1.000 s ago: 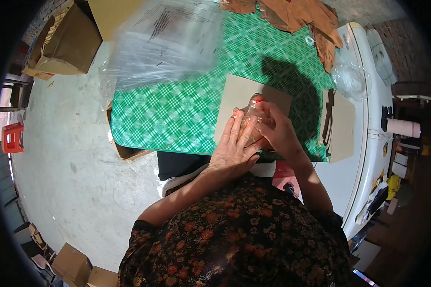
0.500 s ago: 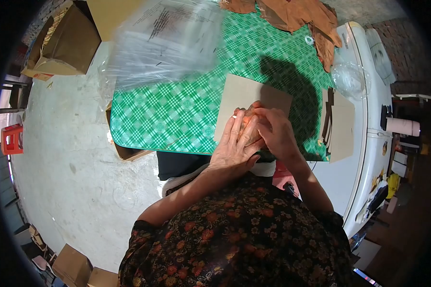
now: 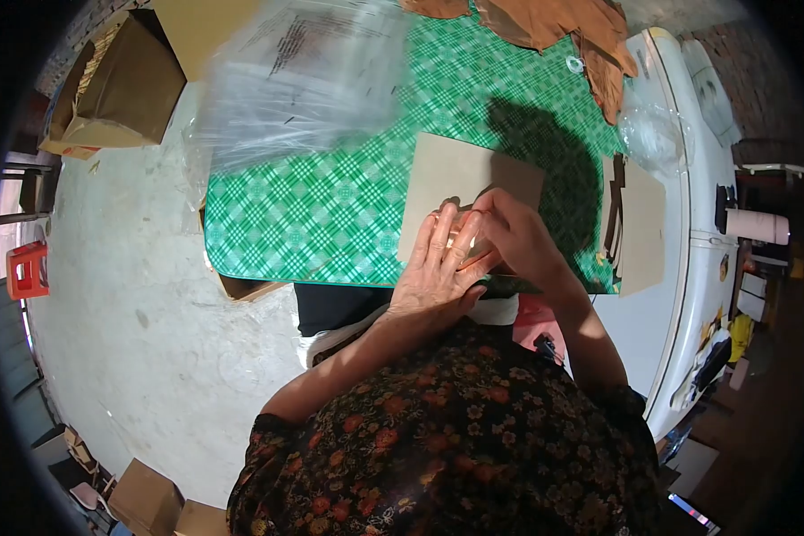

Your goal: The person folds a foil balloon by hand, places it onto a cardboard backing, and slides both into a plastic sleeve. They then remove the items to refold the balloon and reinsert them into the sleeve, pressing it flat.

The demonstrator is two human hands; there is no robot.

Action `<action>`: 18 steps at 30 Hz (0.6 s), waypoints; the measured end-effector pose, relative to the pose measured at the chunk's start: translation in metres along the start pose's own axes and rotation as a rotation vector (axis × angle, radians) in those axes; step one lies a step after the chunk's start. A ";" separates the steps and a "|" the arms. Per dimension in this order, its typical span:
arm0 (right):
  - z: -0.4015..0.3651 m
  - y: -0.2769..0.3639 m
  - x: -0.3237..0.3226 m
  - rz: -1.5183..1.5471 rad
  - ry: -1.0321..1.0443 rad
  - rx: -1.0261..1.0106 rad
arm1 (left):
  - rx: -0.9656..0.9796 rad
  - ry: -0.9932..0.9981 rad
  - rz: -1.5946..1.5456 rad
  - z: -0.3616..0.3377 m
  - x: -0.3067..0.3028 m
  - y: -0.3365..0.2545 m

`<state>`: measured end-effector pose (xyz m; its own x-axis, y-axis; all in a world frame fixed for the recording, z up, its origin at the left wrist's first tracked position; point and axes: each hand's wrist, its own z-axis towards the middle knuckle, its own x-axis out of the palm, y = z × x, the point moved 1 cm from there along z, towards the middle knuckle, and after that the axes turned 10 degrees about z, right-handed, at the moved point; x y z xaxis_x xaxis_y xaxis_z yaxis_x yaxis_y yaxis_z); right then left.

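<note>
My left hand (image 3: 436, 263) lies with its fingers stretched out and slightly apart over a beige cardboard sheet (image 3: 469, 165) near the table's front edge. Against its fingertips, my right hand (image 3: 515, 234) is closed, with thumb and fingers bent inward. A small shiny, brownish piece (image 3: 458, 234) shows between the hands. Its kind and full shape are hidden by the fingers, and whatever my right fingertips hold cannot be made out.
The table has a green checked cover (image 3: 304, 219). Clear plastic bags (image 3: 304, 89) lie at the back left, brown crumpled cloth (image 3: 545, 22) at the back. More card with dark strips (image 3: 639, 223) lies at the right, beside a white fridge (image 3: 679, 295). A cardboard box (image 3: 129, 85) stands left.
My right hand has shifted slightly, its knuckles raised and fingers bent more. My left hand stays nearly in place. The view has moved a little.
</note>
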<state>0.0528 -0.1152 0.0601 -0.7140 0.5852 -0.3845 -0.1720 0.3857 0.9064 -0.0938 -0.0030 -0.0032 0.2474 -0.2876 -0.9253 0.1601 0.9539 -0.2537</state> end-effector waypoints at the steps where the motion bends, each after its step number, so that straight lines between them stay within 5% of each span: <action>1: 0.001 -0.002 0.000 -0.009 -0.006 -0.012 | -0.003 0.004 -0.001 0.001 0.000 0.000; 12: 0.011 -0.017 0.010 -0.487 -0.135 -0.506 | -0.040 0.046 0.011 0.003 -0.002 -0.002; 18: 0.001 -0.026 -0.010 -0.439 -0.269 -0.655 | -0.064 0.015 0.007 0.006 -0.002 -0.003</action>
<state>0.0655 -0.1303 0.0400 -0.3181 0.6610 -0.6797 -0.8163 0.1736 0.5509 -0.0894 -0.0059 0.0010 0.2335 -0.2800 -0.9312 0.0964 0.9596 -0.2644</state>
